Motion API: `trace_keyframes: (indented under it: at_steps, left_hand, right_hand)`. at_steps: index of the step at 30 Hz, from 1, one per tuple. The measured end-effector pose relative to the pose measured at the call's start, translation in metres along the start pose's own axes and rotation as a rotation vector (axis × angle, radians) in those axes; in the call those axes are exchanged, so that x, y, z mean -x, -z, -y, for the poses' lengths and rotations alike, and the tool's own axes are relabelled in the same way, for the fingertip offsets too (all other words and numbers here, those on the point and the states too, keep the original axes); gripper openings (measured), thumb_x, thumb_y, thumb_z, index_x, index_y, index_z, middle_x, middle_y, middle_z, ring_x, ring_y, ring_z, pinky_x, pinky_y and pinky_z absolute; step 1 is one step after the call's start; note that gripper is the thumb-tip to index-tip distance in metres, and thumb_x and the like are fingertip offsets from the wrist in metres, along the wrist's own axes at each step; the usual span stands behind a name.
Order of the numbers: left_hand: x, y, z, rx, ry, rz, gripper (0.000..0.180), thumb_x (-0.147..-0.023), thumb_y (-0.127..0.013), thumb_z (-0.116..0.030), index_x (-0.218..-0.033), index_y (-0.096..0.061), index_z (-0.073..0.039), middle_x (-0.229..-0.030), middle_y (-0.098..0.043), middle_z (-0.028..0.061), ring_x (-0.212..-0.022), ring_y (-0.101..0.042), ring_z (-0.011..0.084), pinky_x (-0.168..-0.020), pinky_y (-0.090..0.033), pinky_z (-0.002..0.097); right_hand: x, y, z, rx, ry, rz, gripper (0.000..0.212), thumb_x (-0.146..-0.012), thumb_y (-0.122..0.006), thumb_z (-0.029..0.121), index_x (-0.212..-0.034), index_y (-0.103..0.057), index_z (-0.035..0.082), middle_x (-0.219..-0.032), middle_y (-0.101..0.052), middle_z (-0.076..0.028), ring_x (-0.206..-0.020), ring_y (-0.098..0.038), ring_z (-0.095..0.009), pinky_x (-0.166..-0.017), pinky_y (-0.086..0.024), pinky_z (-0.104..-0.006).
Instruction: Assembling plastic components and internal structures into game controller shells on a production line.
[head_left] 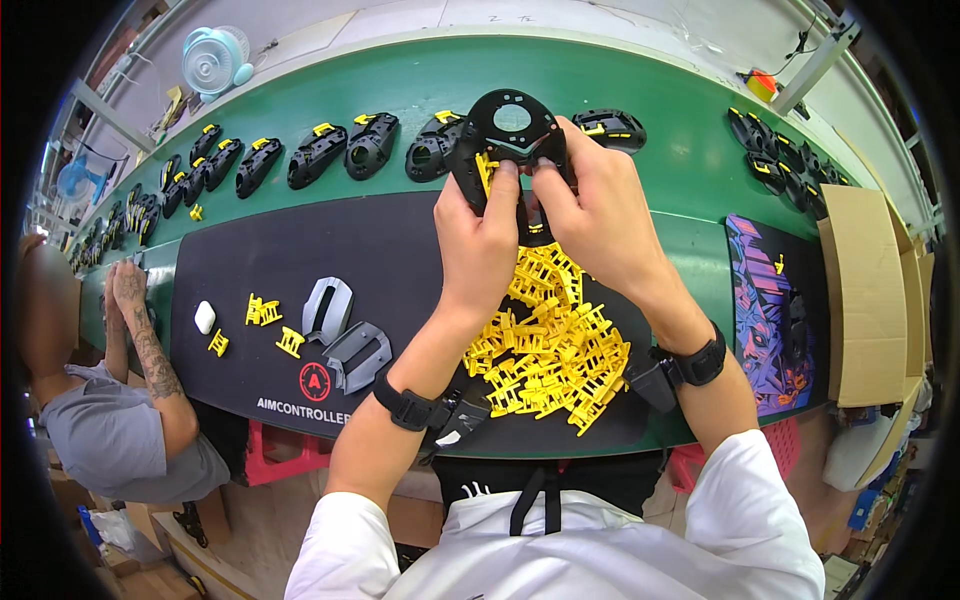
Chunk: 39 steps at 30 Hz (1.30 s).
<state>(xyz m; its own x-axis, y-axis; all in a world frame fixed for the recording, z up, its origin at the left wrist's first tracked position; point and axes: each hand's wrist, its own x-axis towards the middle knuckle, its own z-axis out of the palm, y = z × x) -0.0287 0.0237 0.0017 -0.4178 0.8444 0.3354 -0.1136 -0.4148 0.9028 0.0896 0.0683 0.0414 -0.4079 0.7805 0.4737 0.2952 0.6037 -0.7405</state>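
Observation:
Above the dark mat [320, 235], a black plastic shell [483, 130] with a round opening is held up between both hands. My left hand [478, 240] closes round its left side, the thumb close to a yellow clip [487, 173] on the shell. My right hand [608, 205] grips the other side, its thumb pressed near the middle. Most of my fingers are hidden behind the shell. Below the hands lies a heap of yellow plastic clips [555, 350]. Each wrist wears a black strap.
Several similar black shells [318, 155] with yellow parts line the green table [420, 75]. Two grey curved pieces [358, 355], loose yellow clips [262, 310] and a white case [205, 317] lie left. A cardboard box [865, 300] stands right. Another person [130, 430] sits at left.

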Motion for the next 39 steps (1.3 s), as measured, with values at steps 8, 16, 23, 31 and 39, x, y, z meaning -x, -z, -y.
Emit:
trace_keyframes:
  at_steps: [8, 16, 23, 31, 39]
  left_hand:
    - [-0.009, 0.005, 0.016, -0.14, -0.03, 0.03, 0.015, -0.098, -0.06, -0.011, -0.106, -0.062, 0.001, -0.084, -0.068, 0.0048, -0.073, -0.062, 0.0095, -0.067, -0.05, 0.0275]
    - [-0.011, 0.005, 0.015, -0.311, -0.066, 0.02, 0.017, -0.092, -0.063, -0.007, -0.105, -0.058, 0.003, -0.084, -0.07, 0.0186, -0.075, -0.071, 0.0276, -0.067, -0.052, 0.0363]
    - [-0.019, 0.027, -0.008, -0.613, -0.061, 0.339, 0.052, -0.092, -0.068, -0.025, -0.133, -0.049, 0.002, -0.118, -0.061, 0.0269, -0.11, -0.063, 0.0372, -0.09, -0.05, 0.042]
    - [0.009, 0.178, -0.078, -1.536, 0.073, 0.304, 0.039, -0.085, -0.074, -0.023, -0.115, -0.065, 0.001, -0.107, -0.062, 0.0173, -0.11, -0.055, 0.0356, -0.096, -0.048, 0.0427]
    - [0.023, 0.205, -0.07, -1.219, 0.222, 0.307, 0.032, -0.081, -0.075, -0.019, -0.101, -0.062, 0.002, -0.094, -0.06, 0.0154, -0.095, -0.056, 0.031, -0.087, -0.048, 0.0397]
  right_hand:
    - [-0.006, 0.009, -0.008, 0.123, -0.094, 0.127, 0.02, -0.088, -0.057, 0.011, -0.093, -0.058, -0.008, -0.066, -0.063, -0.024, -0.058, -0.065, -0.037, -0.057, -0.05, -0.0418]
    - [-0.01, 0.029, -0.01, -0.022, 0.012, 0.258, 0.038, -0.09, -0.066, 0.017, -0.122, -0.06, -0.002, -0.096, -0.072, -0.014, -0.078, -0.069, -0.018, -0.06, -0.053, -0.0327]
    - [-0.019, 0.026, -0.019, -0.104, -0.169, 0.16, 0.022, -0.095, -0.062, 0.005, -0.117, -0.057, 0.001, -0.101, -0.068, -0.008, -0.083, -0.068, -0.014, -0.059, -0.058, -0.0276]
    - [-0.074, -0.006, -0.089, 0.612, 0.161, -0.199, 0.02, -0.09, -0.056, -0.003, -0.108, -0.049, -0.003, -0.104, -0.048, -0.023, -0.09, -0.055, -0.04, -0.081, -0.05, -0.0486]
    - [-0.055, -0.028, -0.071, 0.802, 0.261, 0.347, 0.046, -0.075, -0.058, -0.004, -0.12, -0.049, 0.0, -0.12, -0.048, -0.024, -0.118, -0.049, -0.042, -0.103, -0.045, -0.047]
